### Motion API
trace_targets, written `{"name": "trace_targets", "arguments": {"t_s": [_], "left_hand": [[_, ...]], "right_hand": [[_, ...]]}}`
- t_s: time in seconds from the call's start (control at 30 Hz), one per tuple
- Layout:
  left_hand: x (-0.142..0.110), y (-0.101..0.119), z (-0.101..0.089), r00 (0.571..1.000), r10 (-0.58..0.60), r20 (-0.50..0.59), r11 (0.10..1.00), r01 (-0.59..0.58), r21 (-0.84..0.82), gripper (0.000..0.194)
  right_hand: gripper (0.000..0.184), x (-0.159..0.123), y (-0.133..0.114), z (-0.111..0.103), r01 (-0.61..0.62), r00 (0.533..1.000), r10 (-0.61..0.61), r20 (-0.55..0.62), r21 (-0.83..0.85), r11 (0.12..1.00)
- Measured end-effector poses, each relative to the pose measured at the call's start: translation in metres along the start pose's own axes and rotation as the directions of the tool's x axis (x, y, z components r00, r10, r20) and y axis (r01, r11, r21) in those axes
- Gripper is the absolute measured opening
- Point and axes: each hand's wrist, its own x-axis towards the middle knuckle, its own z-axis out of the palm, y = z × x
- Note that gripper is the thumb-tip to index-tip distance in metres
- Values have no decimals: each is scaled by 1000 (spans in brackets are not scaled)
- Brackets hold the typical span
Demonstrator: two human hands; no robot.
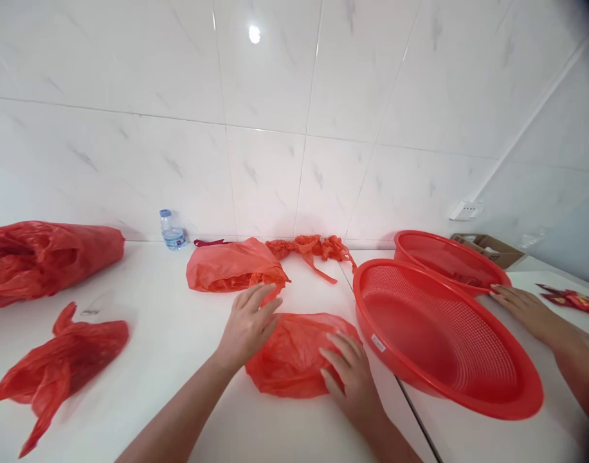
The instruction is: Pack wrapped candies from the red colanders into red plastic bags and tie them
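A thin red plastic bag [294,360] lies spread on the white table in front of me. My left hand [250,321] hovers at its upper left edge, fingers apart, holding nothing. Over the bag's right part is my right hand [345,373], its fingers spread and bent; whether it touches the plastic I cannot tell. Just behind my left hand sits another red plastic bag [227,263], puffed up, with its mouth facing me. Crumpled red plastic strips [318,247] lie by the wall.
Right of me stands a large red colander [420,321], a second red basket [449,254] behind it. A co-worker's hand [521,305] is at that basket. On the left are a big red bundle [58,257], a knotted red bag [67,360] and a water bottle [172,231].
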Motion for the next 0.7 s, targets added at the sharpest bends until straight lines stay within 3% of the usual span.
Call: {"name": "trace_targets", "arguments": {"t_s": [0.13, 0.3, 0.4, 0.47, 0.57, 0.63, 0.7], "left_hand": [[39, -26, 15, 989, -111, 102, 985, 96, 140, 43], [56, -87, 51, 922, -259, 288, 952, 193, 238, 56], [61, -110, 52, 909, -322, 263, 929, 250, 273, 51], [64, -107, 41, 927, -331, 179, 927, 283, 247, 52], [59, -84, 16, 964, -251, 89, 968, 251, 15, 52], [45, -67, 0, 952, -259, 166, 935, 290, -206, 48], [22, -59, -6, 898, -294, 328, 868, 395, -301, 50]], "right_hand": [[34, -21, -16, 3, -10, 999, 10, -36, -8, 1000], [37, -41, -21, 23, -83, 996, 82, -22, -49, 995], [38, -40, -13, 28, -61, 998, 64, 28, -91, 994], [43, -38, -8, 26, -1, 998, 8, 63, -103, 995], [45, -36, -5, 20, 1, 999, 3, 51, -83, 997], [40, -35, -7, 16, -42, 999, 42, 12, -37, 998], [36, -34, -11, 14, -77, 997, 77, -9, 16, 997]]}}
